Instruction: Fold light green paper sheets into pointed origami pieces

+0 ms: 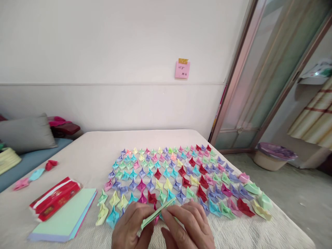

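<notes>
Pinching a folded light-green paper strip (155,213) at the bottom centre of the frame, your left hand (131,226) grips its lower end and your right hand (188,224) closes narrow on its upper edge. Just above them, rows of small coloured origami pieces (178,176) cover the white bedspread (98,148). At lower left a stack of coloured paper sheets (66,216) lies beside a red packet (54,197). A pink sticky note (182,69) hangs on the wall at upper centre

Matt green paper strip (155,213), paper folded shapes (181,176) (matt too), nubbly cloth table cover (98,152)
</notes>
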`<state>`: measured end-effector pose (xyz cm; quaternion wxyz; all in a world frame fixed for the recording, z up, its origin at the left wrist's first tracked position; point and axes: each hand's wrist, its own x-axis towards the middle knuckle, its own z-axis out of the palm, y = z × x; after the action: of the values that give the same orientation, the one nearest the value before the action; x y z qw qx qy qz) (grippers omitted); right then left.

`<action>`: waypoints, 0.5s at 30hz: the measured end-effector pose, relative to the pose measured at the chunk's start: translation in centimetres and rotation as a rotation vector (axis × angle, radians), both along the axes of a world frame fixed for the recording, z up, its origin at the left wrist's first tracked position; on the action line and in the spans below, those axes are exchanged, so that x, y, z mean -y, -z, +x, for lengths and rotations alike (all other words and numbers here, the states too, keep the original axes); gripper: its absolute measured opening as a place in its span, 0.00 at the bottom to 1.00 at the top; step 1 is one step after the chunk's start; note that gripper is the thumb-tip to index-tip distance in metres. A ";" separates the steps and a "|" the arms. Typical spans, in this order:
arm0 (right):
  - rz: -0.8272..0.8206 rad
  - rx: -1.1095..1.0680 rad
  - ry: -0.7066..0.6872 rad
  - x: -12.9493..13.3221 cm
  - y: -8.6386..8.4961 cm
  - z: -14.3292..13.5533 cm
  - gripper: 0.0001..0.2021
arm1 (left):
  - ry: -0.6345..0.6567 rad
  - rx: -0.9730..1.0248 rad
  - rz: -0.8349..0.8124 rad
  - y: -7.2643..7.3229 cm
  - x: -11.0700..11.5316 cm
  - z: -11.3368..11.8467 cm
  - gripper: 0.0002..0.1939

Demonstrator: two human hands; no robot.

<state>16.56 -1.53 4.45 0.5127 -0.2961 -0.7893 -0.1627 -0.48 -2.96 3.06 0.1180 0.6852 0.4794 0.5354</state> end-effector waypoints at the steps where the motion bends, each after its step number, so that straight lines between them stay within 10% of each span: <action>1: 0.005 0.002 -0.004 0.0 0.0 0.0 0.12 | 0.001 0.005 0.002 0.0 0.0 0.0 0.09; 15: -0.091 -0.016 -0.095 -0.4 -0.2 0.3 0.10 | 0.064 -0.011 0.025 0.3 -0.1 -0.1 0.04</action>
<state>16.86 -1.14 4.66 0.5123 -0.2825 -0.8048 -0.0998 -0.59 -2.81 2.77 0.1236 0.7046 0.4512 0.5336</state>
